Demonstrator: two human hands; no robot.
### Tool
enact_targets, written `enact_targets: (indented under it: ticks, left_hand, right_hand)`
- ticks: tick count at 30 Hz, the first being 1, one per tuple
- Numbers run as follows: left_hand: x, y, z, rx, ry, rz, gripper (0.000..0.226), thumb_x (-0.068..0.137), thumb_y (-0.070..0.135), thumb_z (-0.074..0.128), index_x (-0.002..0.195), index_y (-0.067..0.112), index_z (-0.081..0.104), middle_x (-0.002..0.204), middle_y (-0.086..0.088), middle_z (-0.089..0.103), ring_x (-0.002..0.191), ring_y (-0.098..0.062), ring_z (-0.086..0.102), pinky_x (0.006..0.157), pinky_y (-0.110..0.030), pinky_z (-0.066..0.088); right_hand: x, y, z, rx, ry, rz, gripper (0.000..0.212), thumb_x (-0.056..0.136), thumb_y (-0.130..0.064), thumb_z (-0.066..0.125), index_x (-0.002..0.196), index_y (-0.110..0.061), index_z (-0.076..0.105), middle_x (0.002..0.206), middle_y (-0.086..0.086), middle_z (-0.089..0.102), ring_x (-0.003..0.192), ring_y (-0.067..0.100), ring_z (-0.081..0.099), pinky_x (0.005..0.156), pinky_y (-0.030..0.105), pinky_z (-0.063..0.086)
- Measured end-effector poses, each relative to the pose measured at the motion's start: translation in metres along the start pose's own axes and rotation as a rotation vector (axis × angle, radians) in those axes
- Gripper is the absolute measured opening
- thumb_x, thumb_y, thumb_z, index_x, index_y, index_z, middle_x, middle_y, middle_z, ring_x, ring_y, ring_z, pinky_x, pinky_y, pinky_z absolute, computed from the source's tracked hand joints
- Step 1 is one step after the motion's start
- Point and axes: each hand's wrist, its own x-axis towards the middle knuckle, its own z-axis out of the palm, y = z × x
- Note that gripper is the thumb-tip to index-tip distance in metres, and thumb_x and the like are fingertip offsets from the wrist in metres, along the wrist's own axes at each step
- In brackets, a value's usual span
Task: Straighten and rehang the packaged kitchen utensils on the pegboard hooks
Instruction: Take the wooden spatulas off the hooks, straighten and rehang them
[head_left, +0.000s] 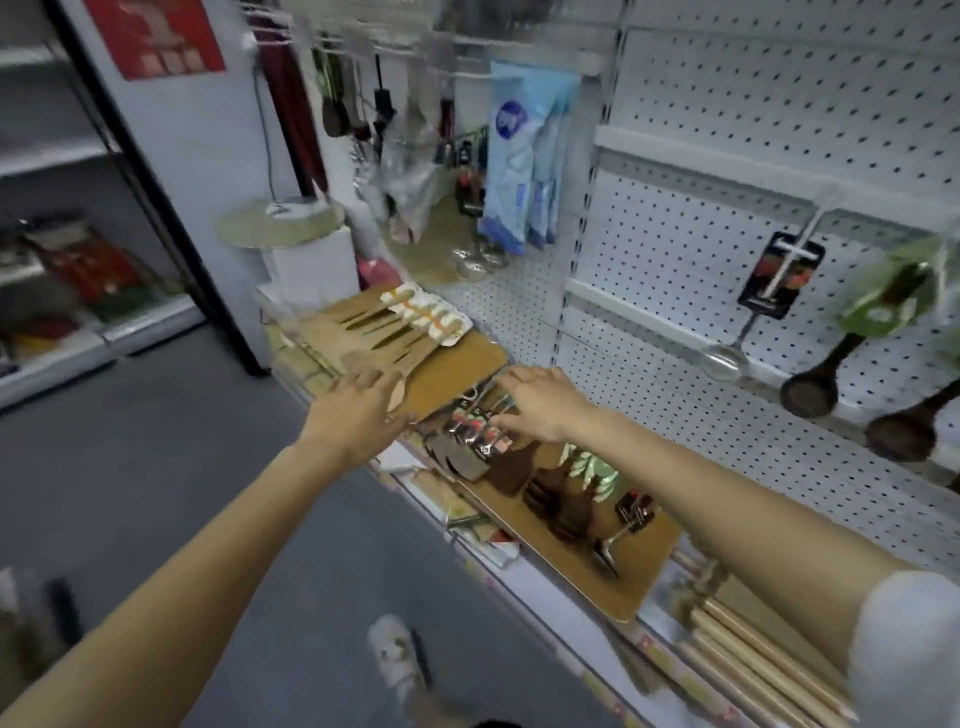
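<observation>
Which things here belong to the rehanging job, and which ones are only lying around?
For the job: carded metal utensils, gripped by the right hand; left hand; wooden spatulas; dark spatulas; pegboard; hung ladle.
Just lying about: blue packets; round mat; red poster; wooden rods.

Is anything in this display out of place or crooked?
Yes. Packaged utensils lie in loose piles on brown boards, not on hooks: wooden spatulas at the left, dark spatulas in the middle. On the pegboard, a green-carded ladle hangs tilted.
</observation>
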Motion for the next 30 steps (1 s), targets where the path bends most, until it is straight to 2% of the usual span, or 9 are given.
enact_targets:
  ticks: [5, 9, 15, 18, 21, 27, 30]
  left_hand:
    - [0.083, -0.094, 0.006, 0.096, 0.022, 0.070, 0.060, 0.090, 0.057, 0.043, 0.138, 0.022, 0.039, 0.141, -0.004, 0.046, 0.128, -0.028, 0.042, 0.105, -0.041, 0.033]
    - [0.159, -0.167, 0.004, 0.120, -0.007, 0.134, 0.057, 0.091, 0.057, 0.042, 0.137, 0.022, 0.040, 0.138, -0.004, 0.049, 0.128, -0.026, 0.043, 0.105, -0.041, 0.035]
    - [0.234, -0.242, 0.022, 0.088, -0.091, 0.190, 0.055, 0.092, 0.054, 0.041, 0.137, 0.022, 0.038, 0.140, -0.003, 0.046, 0.130, -0.027, 0.041, 0.105, -0.042, 0.034]
    - [0.265, -0.268, 0.048, 0.071, -0.168, 0.218, 0.057, 0.094, 0.054, 0.039, 0.140, 0.021, 0.035, 0.143, -0.003, 0.042, 0.130, -0.028, 0.040, 0.106, -0.041, 0.030]
    - [0.295, -0.287, 0.080, 0.084, -0.222, 0.318, 0.059, 0.095, 0.054, 0.035, 0.143, 0.021, 0.030, 0.144, -0.003, 0.041, 0.131, -0.027, 0.039, 0.107, -0.040, 0.030]
    - [0.357, -0.338, 0.152, 0.126, -0.353, 0.531, 0.059, 0.095, 0.050, 0.037, 0.144, 0.019, 0.027, 0.145, -0.006, 0.040, 0.129, -0.027, 0.041, 0.106, -0.038, 0.031]
    - [0.376, -0.357, 0.183, 0.173, -0.420, 0.614, 0.060, 0.095, 0.049, 0.037, 0.146, 0.018, 0.026, 0.146, -0.006, 0.037, 0.132, -0.028, 0.037, 0.110, -0.040, 0.027]
  right_hand:
    - [0.125, -0.022, -0.001, -0.001, -0.019, 0.041, 0.072, 0.090, -0.061, 0.044, 0.144, -0.014, 0.034, 0.152, 0.012, 0.032, 0.139, 0.030, 0.031, 0.115, 0.047, 0.024]
    - [0.210, -0.040, -0.004, 0.062, -0.071, 0.117, 0.076, 0.090, -0.060, 0.045, 0.151, -0.021, 0.020, 0.159, 0.009, 0.015, 0.146, 0.032, 0.016, 0.118, 0.053, 0.015]
    - [0.295, -0.067, -0.015, 0.108, -0.161, 0.180, 0.074, 0.093, -0.055, 0.045, 0.151, -0.018, 0.018, 0.159, 0.009, 0.014, 0.145, 0.031, 0.017, 0.119, 0.050, 0.010]
    - [0.328, -0.076, -0.001, 0.169, -0.182, 0.215, 0.074, 0.094, -0.053, 0.045, 0.152, -0.017, 0.016, 0.159, 0.010, 0.016, 0.145, 0.030, 0.018, 0.119, 0.050, 0.016]
    - [0.360, -0.086, 0.030, 0.258, -0.251, 0.305, 0.074, 0.094, -0.052, 0.045, 0.151, -0.015, 0.018, 0.157, 0.013, 0.019, 0.143, 0.032, 0.022, 0.116, 0.050, 0.022]
    - [0.411, -0.119, 0.098, 0.494, -0.339, 0.541, 0.065, 0.093, -0.048, 0.048, 0.146, -0.019, 0.024, 0.146, 0.015, 0.033, 0.129, 0.035, 0.039, 0.105, 0.044, 0.036]
    - [0.425, -0.136, 0.126, 0.557, -0.359, 0.641, 0.066, 0.095, -0.050, 0.045, 0.148, -0.018, 0.024, 0.147, 0.013, 0.033, 0.129, 0.033, 0.039, 0.104, 0.039, 0.036]
